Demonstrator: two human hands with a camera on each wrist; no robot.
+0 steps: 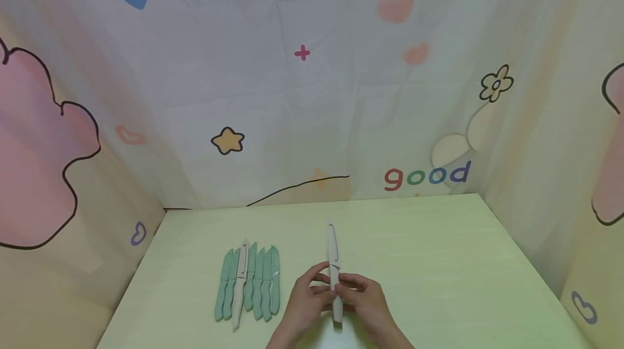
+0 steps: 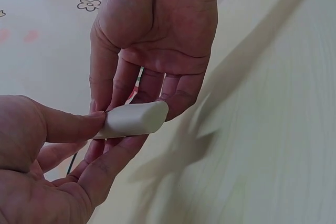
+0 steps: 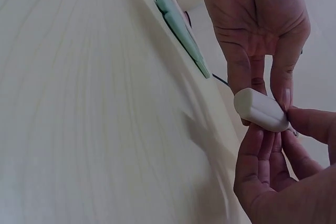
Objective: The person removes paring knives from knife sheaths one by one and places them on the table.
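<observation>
A white knife [image 1: 333, 249] in a white sheath is held up over the middle of the table, its tip pointing away. My left hand [image 1: 307, 300] pinches its handle from the left between thumb and fingers. From the other side my right hand [image 1: 363, 296] grips the same handle. Both wrist views show the rounded butt of the handle [image 2: 136, 119] between the two hands. Left of the hands, several green knives [image 1: 258, 289] lie side by side, and another white knife [image 1: 238, 295] with a sheath lies among them.
The pale green table [image 1: 439, 262] carries the row of knives on its left half. Printed cloth [image 1: 273, 94] stands upright behind the table and along both sides. Shadows of the hands fall on the tabletop.
</observation>
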